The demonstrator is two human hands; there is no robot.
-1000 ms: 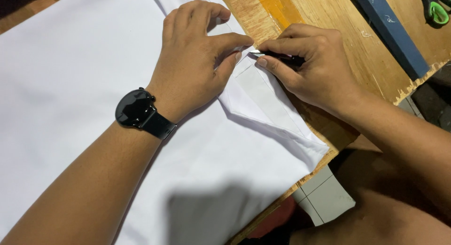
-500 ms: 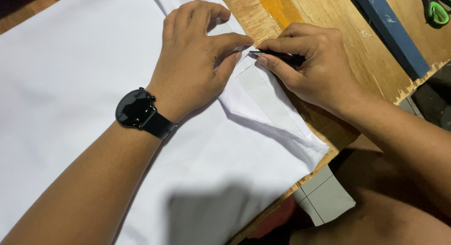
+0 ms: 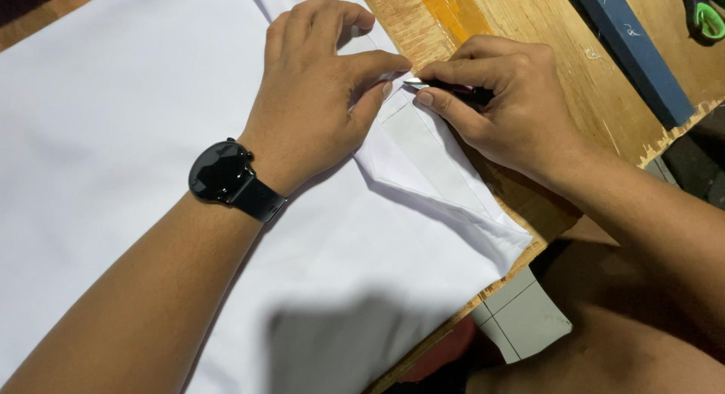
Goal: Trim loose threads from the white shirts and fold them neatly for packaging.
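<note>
On a worn wooden table (image 3: pixel 544 31), white cloth (image 3: pixel 113 99), tiled floor (image 3: pixel 529 326)

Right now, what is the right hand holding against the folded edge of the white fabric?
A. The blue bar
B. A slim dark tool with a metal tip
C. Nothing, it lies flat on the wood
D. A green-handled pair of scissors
B: the right hand pinches a slim dark tool whose metal tip meets the folded edge of the white fabric, next to the left hand; the blue bar lies untouched on the wooden table.
</note>
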